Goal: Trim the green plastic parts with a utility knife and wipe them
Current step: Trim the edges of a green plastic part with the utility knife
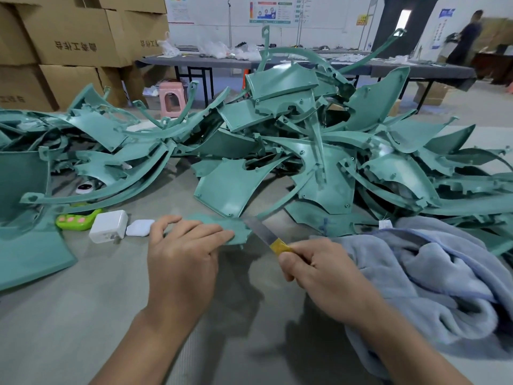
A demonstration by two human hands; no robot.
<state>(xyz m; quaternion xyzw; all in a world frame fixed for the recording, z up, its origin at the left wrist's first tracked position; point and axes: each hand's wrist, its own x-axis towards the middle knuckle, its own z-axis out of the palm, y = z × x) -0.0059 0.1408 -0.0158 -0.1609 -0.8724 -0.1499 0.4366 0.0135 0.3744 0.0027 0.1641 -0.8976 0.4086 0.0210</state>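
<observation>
My left hand (183, 251) holds a small green plastic part (236, 227) over the grey table, fingers curled over its top and thumb behind. My right hand (319, 270) grips a utility knife (268, 236) by its yellow handle. The bare steel blade points up and left, and its tip touches the right edge of the part. A big heap of green plastic parts (291, 151) fills the table beyond my hands. A light blue towel (433, 273) lies crumpled to the right, partly under my right forearm.
A white charger (108, 230), a white earbud case (140, 227) and a green toy-like item (75, 220) lie left of my hand. Green parts (27, 245) cover the left edge. Cardboard boxes (69, 37), a pink stool (172, 100), long tables and a person (466, 37) stand behind.
</observation>
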